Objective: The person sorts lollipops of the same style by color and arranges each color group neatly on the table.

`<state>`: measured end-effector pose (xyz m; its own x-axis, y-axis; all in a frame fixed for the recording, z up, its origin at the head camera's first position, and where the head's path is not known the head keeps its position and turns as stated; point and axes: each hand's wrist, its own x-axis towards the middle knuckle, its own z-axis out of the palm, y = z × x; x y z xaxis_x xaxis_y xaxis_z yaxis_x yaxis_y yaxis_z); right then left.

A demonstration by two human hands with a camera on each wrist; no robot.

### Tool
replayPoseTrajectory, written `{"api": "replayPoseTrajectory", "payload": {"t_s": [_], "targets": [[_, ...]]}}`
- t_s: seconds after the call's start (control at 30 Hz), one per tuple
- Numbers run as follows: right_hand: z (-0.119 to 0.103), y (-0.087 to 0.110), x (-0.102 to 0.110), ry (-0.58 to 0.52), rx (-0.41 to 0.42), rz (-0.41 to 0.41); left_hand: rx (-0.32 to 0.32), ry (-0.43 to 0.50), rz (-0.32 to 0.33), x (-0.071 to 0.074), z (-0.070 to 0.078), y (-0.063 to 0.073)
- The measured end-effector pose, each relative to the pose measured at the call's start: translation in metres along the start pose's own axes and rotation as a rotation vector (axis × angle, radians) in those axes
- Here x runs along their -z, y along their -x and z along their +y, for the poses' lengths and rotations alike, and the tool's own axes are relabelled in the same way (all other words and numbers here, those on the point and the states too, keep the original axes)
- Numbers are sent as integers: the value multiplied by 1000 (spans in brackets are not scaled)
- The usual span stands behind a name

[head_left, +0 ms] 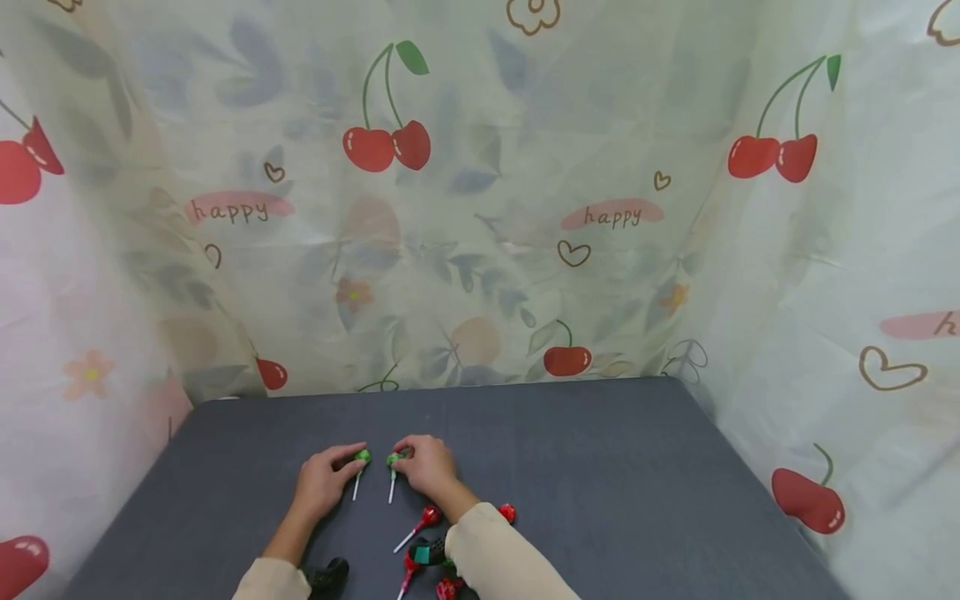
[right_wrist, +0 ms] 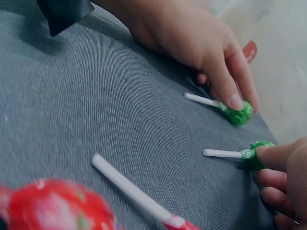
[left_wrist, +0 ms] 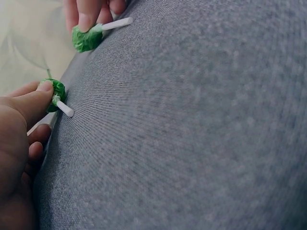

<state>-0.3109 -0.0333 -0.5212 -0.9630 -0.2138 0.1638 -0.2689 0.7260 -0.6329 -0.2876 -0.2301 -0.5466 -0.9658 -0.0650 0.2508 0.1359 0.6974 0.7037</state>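
Note:
My left hand (head_left: pixel 322 482) pinches a green-wrapped lollipop (left_wrist: pixel 59 90) by its candy head, thumb on the near side. Just to the right, my right hand (head_left: pixel 431 467) holds a second green-wrapped lollipop (right_wrist: pixel 260 152) between thumb and fingertips, also by its head. Both white sticks point back toward the person, and the two lollipops lie side by side with a small gap, low over the grey cloth. Nearer the person, below the right hand, lies a red-wrapped lollipop (head_left: pixel 430 515) with its white stick slanting down to the left.
More red lollipops lie around the right forearm: one red lollipop (head_left: pixel 507 512) beyond the sleeve, another (head_left: pixel 409 565) by the black wrist device (head_left: pixel 429 552), and one (head_left: pixel 447 589) at the bottom edge. A grey cloth-covered table (head_left: pixel 600 467) meets cherry-printed curtains (head_left: pixel 480 250) on three sides.

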Motion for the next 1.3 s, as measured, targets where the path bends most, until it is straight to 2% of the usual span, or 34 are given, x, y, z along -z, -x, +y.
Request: {"api": "replayPoseTrajectory", "payload": {"t_s": [0.43, 0.9, 1.3], "targets": [[-14, 0, -13, 1, -22, 44, -33, -6, 33, 1, 1, 0], [-18, -1, -17, 10, -41, 86, -36, -9, 25, -1, 2, 0], [-18, -3, -14, -46, -42, 24, -28, 1, 17, 0, 0, 0]]}}
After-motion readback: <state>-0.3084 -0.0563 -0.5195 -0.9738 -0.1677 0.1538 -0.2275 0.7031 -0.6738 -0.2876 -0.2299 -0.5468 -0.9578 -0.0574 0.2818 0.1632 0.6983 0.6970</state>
